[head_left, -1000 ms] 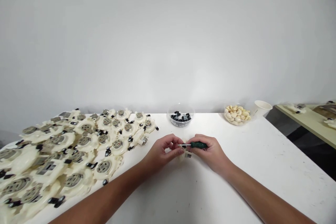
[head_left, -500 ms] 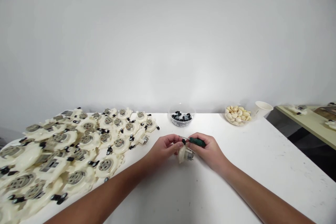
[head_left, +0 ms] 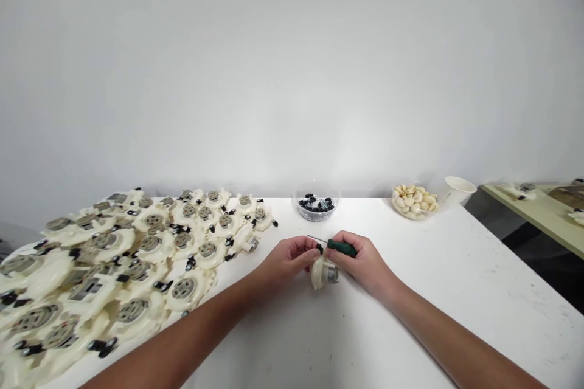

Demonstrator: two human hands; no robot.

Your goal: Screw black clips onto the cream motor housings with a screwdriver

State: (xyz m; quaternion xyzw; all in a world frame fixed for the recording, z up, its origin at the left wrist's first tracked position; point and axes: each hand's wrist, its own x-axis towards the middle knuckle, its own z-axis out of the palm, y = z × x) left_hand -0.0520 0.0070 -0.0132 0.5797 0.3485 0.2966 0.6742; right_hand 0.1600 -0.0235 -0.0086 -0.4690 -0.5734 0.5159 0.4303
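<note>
My left hand [head_left: 292, 258] is closed on a cream plastic housing [head_left: 318, 275] with a small silver motor [head_left: 332, 275] on its right side. A black piece [head_left: 320, 248] sits at the housing's top, by my left fingertips. In my right hand [head_left: 362, 258] is a screwdriver with a dark green handle [head_left: 342, 248]. Its thin metal shaft points left, over the black piece and close to my left fingers. Whether the shaft touches anything is too small to tell.
Many similar housings with motors [head_left: 207, 249] cover the left of the white table [head_left: 387, 340]. Against the wall stand a clear bowl of black and silver parts [head_left: 316, 208], a clear bowl of cream pieces [head_left: 415, 202] and a white cup [head_left: 457, 190]. A second table [head_left: 538, 213] is at right.
The housing has turned slightly in my left hand, and its motor shows more. The screwdriver's shaft has shifted a little left and more of it shows.
</note>
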